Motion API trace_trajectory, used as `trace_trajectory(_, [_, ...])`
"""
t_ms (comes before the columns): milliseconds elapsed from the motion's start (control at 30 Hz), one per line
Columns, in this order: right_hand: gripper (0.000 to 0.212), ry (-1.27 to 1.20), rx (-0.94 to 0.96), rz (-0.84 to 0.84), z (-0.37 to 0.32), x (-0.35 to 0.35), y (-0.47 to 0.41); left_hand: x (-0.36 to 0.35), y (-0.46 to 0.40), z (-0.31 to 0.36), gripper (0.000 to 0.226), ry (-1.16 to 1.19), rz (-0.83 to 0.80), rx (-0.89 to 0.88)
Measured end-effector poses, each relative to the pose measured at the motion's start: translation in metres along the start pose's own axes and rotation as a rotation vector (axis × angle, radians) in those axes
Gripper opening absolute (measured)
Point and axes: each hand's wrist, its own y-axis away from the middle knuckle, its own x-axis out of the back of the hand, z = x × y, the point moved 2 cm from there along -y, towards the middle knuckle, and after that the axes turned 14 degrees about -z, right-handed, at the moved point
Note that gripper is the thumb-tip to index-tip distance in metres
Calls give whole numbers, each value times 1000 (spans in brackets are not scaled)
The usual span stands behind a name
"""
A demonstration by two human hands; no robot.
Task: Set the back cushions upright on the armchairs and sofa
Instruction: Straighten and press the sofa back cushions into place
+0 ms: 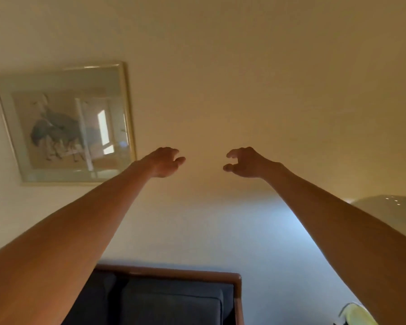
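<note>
Both my arms stretch forward and up in front of a bare cream wall. My left hand [165, 161] and my right hand [244, 161] hang side by side with fingers loosely curled and apart, holding nothing. Far below them, at the bottom edge, a dark grey back cushion [174, 303] stands upright against a wooden frame [169, 271] of a sofa or armchair. A second dark cushion [99, 294] sits to its left, partly hidden by my left forearm. Neither hand touches a cushion.
A gold-framed picture [66, 123] hangs on the wall at the left. A pale lampshade [389, 212] shows at the right edge. A yellow-green and white object [356, 313] lies low at the right, beside the wooden frame's end.
</note>
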Motion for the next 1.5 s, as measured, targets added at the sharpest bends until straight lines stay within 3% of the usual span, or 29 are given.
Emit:
trace_trajectory(267, [55,-58,11,-141,-2,-87,-126,-61,-74,-79,57,59,-47,36])
trace_trajectory(433, [54,-107,-34,-280,5,-191,-181,-154,-106,-145,61,89,-205,89])
trace_trajectory(800, [44,-175,-302,-633,25,-445,-208,-381,-151,-258,71,161,-556,-25])
trace_trajectory(1033, [88,-46,-320,-754,57,-553,-206,-515,-150,-301,103,117,-789,-27])
trace_trajectory(1300, [134,169,-330,-881,86,-628,-211,-587,-153,-320,127,-34,-852,-54])
trace_trajectory(1500, [131,333,-279,-802,91,-643,-200,-603,-140,-314,139,-187,-845,-102])
